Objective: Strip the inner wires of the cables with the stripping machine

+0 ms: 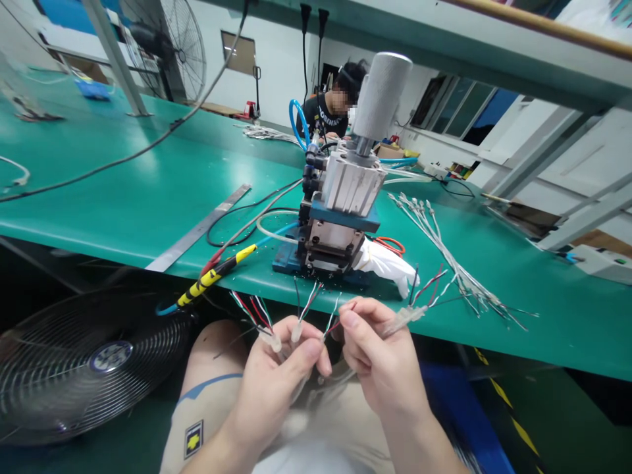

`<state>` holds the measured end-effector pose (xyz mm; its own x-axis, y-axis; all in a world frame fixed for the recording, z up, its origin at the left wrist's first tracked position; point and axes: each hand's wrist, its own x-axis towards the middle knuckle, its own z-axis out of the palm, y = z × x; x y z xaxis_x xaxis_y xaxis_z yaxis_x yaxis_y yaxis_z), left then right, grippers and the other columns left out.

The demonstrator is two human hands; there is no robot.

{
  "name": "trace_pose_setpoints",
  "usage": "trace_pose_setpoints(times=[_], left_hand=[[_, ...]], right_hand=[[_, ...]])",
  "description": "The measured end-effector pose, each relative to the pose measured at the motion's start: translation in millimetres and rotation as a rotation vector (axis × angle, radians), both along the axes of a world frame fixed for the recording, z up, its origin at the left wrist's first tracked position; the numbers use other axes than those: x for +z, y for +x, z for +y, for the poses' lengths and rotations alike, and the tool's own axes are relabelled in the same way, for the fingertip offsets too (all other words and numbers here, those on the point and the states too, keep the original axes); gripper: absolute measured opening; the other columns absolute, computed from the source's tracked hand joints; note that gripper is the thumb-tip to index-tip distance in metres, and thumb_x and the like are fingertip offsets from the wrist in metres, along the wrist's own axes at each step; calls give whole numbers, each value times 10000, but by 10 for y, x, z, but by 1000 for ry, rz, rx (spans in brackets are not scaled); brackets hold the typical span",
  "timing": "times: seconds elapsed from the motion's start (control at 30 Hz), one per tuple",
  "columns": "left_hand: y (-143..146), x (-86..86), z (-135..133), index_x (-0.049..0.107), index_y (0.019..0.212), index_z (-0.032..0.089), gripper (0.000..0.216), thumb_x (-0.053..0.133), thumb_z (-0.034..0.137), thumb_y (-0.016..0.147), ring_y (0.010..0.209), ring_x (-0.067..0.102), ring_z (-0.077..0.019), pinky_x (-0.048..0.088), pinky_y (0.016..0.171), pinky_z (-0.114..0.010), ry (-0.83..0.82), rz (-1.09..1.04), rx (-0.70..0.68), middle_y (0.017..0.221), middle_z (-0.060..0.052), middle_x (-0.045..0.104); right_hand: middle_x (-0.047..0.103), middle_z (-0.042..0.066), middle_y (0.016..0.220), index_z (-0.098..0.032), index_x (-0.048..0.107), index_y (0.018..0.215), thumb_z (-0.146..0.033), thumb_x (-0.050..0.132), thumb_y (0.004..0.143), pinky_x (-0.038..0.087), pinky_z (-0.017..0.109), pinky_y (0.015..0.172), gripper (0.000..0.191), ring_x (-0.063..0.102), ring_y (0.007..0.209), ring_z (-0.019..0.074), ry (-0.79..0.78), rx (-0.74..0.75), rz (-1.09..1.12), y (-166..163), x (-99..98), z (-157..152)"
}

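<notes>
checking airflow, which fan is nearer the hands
The near fan at lower left, below the edge of the green bench; the far fan stands across the bench.

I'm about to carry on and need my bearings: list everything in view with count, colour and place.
bench: one, green, across the view
press: one, silver, blue and black, centre
held cables: several, whitish with coloured wires, in the hands
bundle: one, pale grey, right of press
glove: one, white, at press's right
ruler: one, silver, left of press
hose: one, blue, yellow-black wrapping, front left
fans: two, dark, lower left and upper left
plugs: two, black, top centre
shelf: one, greyish, overhead
person: one, dark shirt, beyond press
shorts: one pair, beige, lower centre
left hand: one, bare, lower centre
right hand: one, bare, lower centre
</notes>
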<state>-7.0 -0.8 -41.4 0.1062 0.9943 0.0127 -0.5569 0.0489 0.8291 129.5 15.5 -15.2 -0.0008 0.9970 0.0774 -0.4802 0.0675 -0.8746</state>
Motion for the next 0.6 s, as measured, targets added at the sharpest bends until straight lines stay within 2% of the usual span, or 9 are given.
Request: trace_pose_setpoints(times=[0.1,0.2,0.27,0.37,0.43,0.53,0.6], left_hand=[[12,-15,10,705,763,186,235,868,353,738,598,614,-81,499,600,-129,-21,62,87,630,21,674],[44,-6,4,700,702,183,203,895,232,673,625,626,-88,534,634,-144,-5,161,212,671,29,672],[73,16,-13,686,663,184,185,870,179,679,631,629,-91,544,640,-148,35,212,255,670,33,666],[114,49,-39,678,649,189,172,836,159,709,622,634,-93,548,623,-141,98,262,285,647,37,663],[126,62,-47,689,666,192,154,832,150,705,614,644,-94,543,600,-130,117,292,322,652,34,679],[111,64,-44,700,688,190,136,827,144,700,610,658,-94,540,589,-124,100,306,384,669,27,696],[90,60,-36,701,709,185,113,810,170,733,600,661,-99,546,593,-136,73,285,354,654,20,696]], right_hand=[[555,-45,682,-241,729,938,-189,775,844,330,138,391,116,412,441,37,174,-209,-199,16,19,-70],[622,6,797,-222,728,858,-119,737,840,458,185,509,105,581,633,111,372,-332,-456,11,84,-141],[632,9,788,-215,733,846,-106,740,824,461,193,511,112,592,643,122,405,-315,-539,-8,128,-159],[639,-4,745,-210,732,800,-101,744,809,457,182,494,110,592,601,111,389,-272,-535,-35,159,-144],[656,-3,743,-217,728,771,-100,719,833,487,183,531,133,629,650,124,389,-253,-531,-32,154,-128],[702,17,833,-238,748,841,-97,675,887,525,203,622,166,663,788,153,421,-219,-568,15,116,-109],[704,30,884,-246,761,906,-113,649,922,525,216,639,175,654,796,152,428,-142,-555,56,71,-87]])
